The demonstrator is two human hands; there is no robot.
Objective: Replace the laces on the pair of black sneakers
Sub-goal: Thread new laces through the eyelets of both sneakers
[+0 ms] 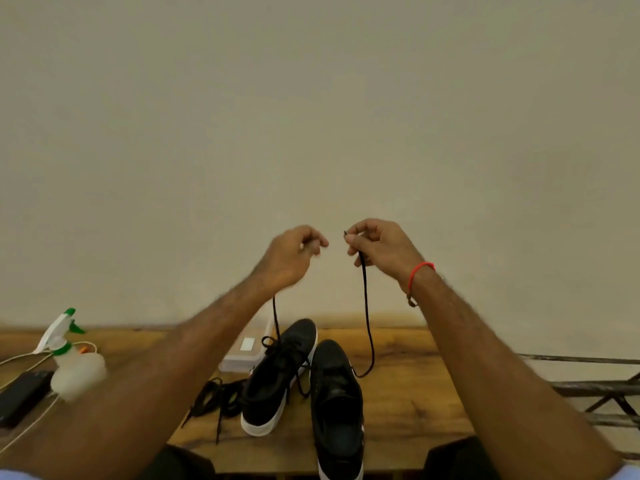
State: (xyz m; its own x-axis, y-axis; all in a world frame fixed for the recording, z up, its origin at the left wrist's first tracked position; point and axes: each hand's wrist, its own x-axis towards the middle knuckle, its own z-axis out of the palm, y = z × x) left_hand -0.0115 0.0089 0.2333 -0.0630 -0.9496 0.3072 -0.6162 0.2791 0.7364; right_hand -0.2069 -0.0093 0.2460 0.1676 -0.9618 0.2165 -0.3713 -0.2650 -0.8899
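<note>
Two black sneakers with white soles stand on the wooden table (398, 393): the left sneaker (273, 382) is laced, the right sneaker (337, 403) sits nearer me. A black lace (366, 306) runs from the right sneaker's front eyelets up to both raised hands. My right hand (377, 245) pinches one lace end, its tip sticking out above the fingers. My left hand (294, 254) holds the other strand, which hangs down below the wrist toward the shoes. Both hands are high above the table, close together.
A loose pile of black laces (216, 398) lies left of the sneakers. A clear plastic box (242, 355) sits behind them. At the left stand a white spray bottle with green trim (74, 362), a black device (19, 396) and white cables. Metal bars (595, 386) at the right.
</note>
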